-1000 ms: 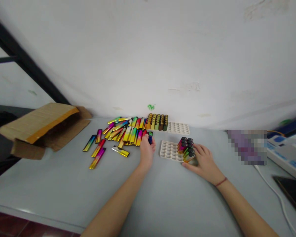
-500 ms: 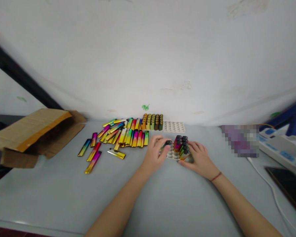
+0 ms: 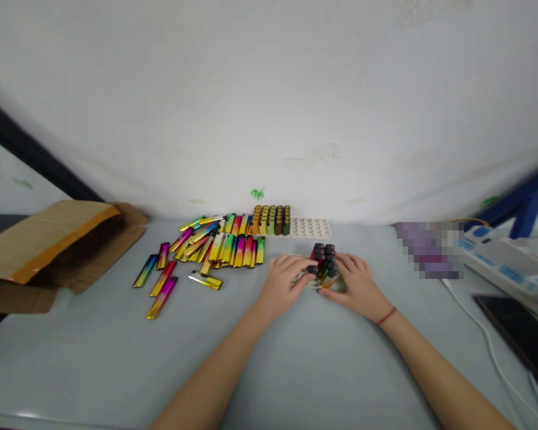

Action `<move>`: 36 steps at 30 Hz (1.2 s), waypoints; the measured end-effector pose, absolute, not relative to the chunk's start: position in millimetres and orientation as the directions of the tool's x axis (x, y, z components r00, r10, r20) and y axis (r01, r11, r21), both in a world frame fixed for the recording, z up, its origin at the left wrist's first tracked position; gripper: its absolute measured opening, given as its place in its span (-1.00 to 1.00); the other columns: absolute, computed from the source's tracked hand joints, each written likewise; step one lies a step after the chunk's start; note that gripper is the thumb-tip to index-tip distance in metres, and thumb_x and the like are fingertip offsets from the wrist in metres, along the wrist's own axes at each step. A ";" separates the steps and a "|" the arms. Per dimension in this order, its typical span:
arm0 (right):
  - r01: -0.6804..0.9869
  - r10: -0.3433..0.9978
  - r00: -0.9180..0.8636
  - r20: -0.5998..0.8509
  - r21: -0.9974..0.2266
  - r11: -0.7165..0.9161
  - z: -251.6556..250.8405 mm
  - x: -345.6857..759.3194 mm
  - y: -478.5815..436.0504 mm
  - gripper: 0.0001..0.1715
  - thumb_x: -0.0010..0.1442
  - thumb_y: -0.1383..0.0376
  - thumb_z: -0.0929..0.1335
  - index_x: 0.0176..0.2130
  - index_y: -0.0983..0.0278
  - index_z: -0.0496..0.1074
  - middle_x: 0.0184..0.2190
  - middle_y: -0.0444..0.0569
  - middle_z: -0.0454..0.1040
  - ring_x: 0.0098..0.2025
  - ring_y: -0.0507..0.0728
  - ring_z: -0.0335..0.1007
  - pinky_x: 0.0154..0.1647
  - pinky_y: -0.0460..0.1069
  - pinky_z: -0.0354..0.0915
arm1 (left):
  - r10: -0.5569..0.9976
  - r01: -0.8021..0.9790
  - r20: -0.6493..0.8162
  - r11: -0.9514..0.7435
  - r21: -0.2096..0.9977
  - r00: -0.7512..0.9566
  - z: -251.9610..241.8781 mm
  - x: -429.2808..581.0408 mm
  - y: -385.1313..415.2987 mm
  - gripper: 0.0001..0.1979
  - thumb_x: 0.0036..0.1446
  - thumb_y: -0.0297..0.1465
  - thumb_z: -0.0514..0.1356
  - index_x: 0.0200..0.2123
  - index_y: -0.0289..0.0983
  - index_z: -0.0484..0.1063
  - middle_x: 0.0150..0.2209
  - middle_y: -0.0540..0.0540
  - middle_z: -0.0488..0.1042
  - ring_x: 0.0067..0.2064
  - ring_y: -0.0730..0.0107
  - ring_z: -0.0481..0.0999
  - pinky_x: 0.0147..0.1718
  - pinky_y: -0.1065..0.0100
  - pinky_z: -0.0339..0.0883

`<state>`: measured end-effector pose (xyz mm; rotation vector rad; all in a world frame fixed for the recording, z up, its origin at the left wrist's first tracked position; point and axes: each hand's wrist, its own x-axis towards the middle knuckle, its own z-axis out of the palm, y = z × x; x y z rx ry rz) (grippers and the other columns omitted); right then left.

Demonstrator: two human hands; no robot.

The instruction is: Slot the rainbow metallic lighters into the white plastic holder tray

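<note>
My left hand (image 3: 283, 282) is closed on a black-tipped shiny stick (image 3: 312, 270), pinched upright between thumb and fingers over the left part of a small white holed tray (image 3: 314, 285). Its exact kind cannot be made out. Beside it, several like sticks (image 3: 327, 257) with black tops and red to gold bodies stand upright in rows in the tray. My right hand (image 3: 356, 283) curls round the tray's right side, thumb at the front edge and fingers behind, against the sticks. Both hands hide part of the tray.
Loose shiny gradient sticks (image 3: 224, 248) lie piled at left, several apart nearer me. Behind stand upright gold-ended sticks (image 3: 271, 220) beside another white holed tray (image 3: 311, 227). An open cardboard box (image 3: 67, 239) lies far left; a power strip (image 3: 502, 263) and phone (image 3: 515, 334) lie right.
My left hand has moved the stick right and down, closer to the rows in the tray. My right hand keeps its place at the tray. The whole view has shifted slightly.
</note>
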<state>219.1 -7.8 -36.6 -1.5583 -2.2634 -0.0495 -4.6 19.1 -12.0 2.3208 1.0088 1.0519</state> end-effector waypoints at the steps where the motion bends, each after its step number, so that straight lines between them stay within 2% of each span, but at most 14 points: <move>1: 0.906 0.893 -0.303 0.334 -0.191 0.379 -36.6 219.1 -7.8 -0.20 0.13 -0.14 0.38 0.15 0.33 0.36 0.12 0.22 0.42 0.13 0.39 0.24 0.12 0.26 0.20 | 0.748 0.451 0.486 -0.662 0.599 0.452 -12.5 -4.2 18.7 -0.74 0.28 -0.31 0.17 0.01 -0.18 0.46 -0.07 -0.10 0.60 -0.03 0.24 0.51 -0.04 0.18 0.23; 7: 0.911 0.898 -0.295 0.327 -0.188 0.368 -37.8 219.3 -7.6 -0.20 0.13 -0.14 0.38 0.15 0.32 0.36 0.12 0.22 0.42 0.13 0.39 0.24 0.12 0.26 0.19 | 0.718 0.474 0.530 -0.696 0.539 0.452 -13.8 -1.9 16.6 -0.79 0.28 -0.32 0.17 -0.04 -0.19 0.46 -0.08 -0.09 0.59 -0.02 0.28 0.51 0.00 0.18 0.22; 15: 0.902 0.895 -0.293 0.336 -0.214 0.376 -38.6 220.9 -7.7 -0.20 0.15 -0.16 0.35 0.17 0.28 0.35 0.12 0.20 0.41 0.13 0.39 0.23 0.12 0.26 0.19 | 0.682 0.535 0.522 -0.729 0.427 0.513 -5.4 -5.5 13.9 -0.66 0.25 -0.43 0.11 0.06 -0.10 0.47 -0.04 -0.10 0.55 -0.02 0.26 0.48 -0.02 0.17 0.23; 20: 0.899 0.891 -0.306 0.335 -0.205 0.386 -38.5 222.2 -7.7 -0.20 0.17 -0.18 0.32 0.19 0.26 0.34 0.11 0.21 0.42 0.13 0.40 0.23 0.12 0.29 0.18 | 0.673 0.585 0.481 -0.734 0.346 0.561 13.3 -23.3 25.0 -0.64 0.27 -0.37 0.09 0.10 -0.17 0.45 -0.10 -0.13 0.56 -0.06 0.23 0.49 -0.04 0.21 0.30; 22: 0.902 0.893 -0.308 0.327 -0.198 0.384 -38.5 222.5 -7.4 -0.19 0.17 -0.19 0.32 0.18 0.28 0.34 0.11 0.21 0.42 0.12 0.40 0.23 0.11 0.28 0.18 | 0.762 0.675 0.441 -0.636 0.373 0.475 27.5 -43.2 33.1 -0.68 0.28 -0.34 0.06 0.01 -0.23 0.49 -0.16 -0.15 0.58 -0.10 0.23 0.51 -0.05 0.24 0.32; 24: 0.905 0.897 -0.308 0.318 -0.192 0.379 -38.6 222.5 -7.1 -0.17 0.17 -0.20 0.32 0.18 0.31 0.35 0.11 0.22 0.41 0.12 0.39 0.23 0.11 0.26 0.19 | 0.884 0.810 0.378 -0.423 0.405 0.273 41.7 -72.9 40.4 -0.68 0.27 -0.29 0.03 -0.11 -0.27 0.53 -0.18 -0.17 0.58 -0.13 0.19 0.53 -0.09 0.25 0.34; 27: 0.908 0.899 -0.305 0.315 -0.189 0.374 -39.2 222.2 -6.8 -0.17 0.17 -0.20 0.32 0.16 0.32 0.36 0.11 0.22 0.41 0.12 0.39 0.23 0.11 0.25 0.18 | 0.984 0.928 0.173 -0.025 0.371 -0.043 54.0 -130.5 44.2 -0.67 0.19 -0.27 0.04 -0.14 -0.27 0.52 -0.21 -0.16 0.59 -0.17 0.13 0.55 -0.15 0.24 0.36; 29: 0.909 0.898 -0.301 0.320 -0.188 0.372 -39.6 222.1 -6.8 -0.18 0.17 -0.20 0.31 0.16 0.31 0.37 0.11 0.21 0.42 0.12 0.39 0.23 0.11 0.25 0.18 | 0.984 0.929 0.008 0.163 0.333 -0.176 53.3 -168.6 41.5 -0.67 0.11 -0.28 0.08 -0.15 -0.29 0.51 -0.19 -0.19 0.60 -0.16 0.09 0.56 -0.17 0.24 0.37; 32: 0.908 0.895 -0.303 0.328 -0.187 0.376 -40.0 222.0 -6.9 -0.19 0.17 -0.19 0.32 0.15 0.31 0.37 0.11 0.21 0.42 0.12 0.39 0.23 0.10 0.25 0.19 | 0.955 0.876 -0.147 0.295 0.382 -0.258 44.7 -208.9 34.6 -0.68 0.00 -0.26 0.12 -0.23 -0.29 0.52 -0.20 -0.19 0.62 -0.16 0.09 0.58 -0.16 0.26 0.38; 36: 0.907 0.888 -0.310 0.339 -0.175 0.383 -40.7 222.8 -7.0 -0.21 0.17 -0.17 0.32 0.16 0.29 0.37 0.09 0.21 0.43 0.11 0.39 0.24 0.09 0.26 0.20 | 0.920 0.831 -0.216 0.389 0.398 -0.327 38.0 -219.5 30.1 -0.63 -0.11 -0.09 0.19 -0.37 -0.24 0.55 -0.33 -0.16 0.62 -0.21 0.00 0.58 -0.26 0.24 0.38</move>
